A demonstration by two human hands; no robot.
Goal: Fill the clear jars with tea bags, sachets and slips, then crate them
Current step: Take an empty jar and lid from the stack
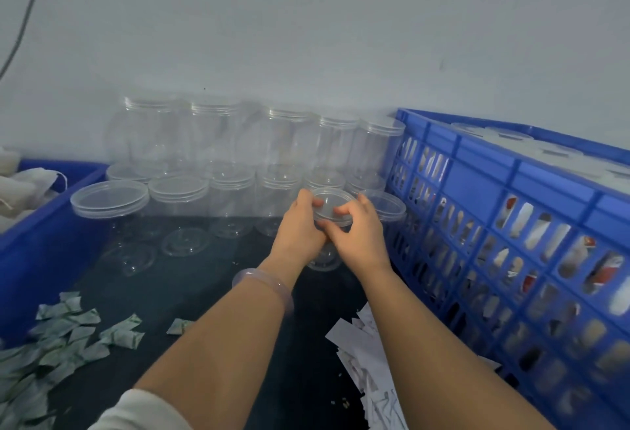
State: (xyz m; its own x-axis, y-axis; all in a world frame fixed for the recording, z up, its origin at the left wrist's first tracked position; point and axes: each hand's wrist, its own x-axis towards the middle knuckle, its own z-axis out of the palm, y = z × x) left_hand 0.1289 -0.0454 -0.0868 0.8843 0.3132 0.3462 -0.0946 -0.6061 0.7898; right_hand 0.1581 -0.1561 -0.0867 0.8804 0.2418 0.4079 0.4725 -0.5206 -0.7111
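Two bare forearms reach forward from the lower edge and converge near the centre. The left hand [300,221] and the right hand [358,230] meet and touch each other, and both curl around the lid [330,198] of a clear jar [324,261]. The left thumb lies over the lid's top at its left side, and the right thumb rests on top at the right. The right fingers [332,227] wrap the near rim. The backs of both hands face up. A translucent bangle [264,284] circles the left wrist, and a pale sleeve [143,409] covers the left arm at the lower edge.
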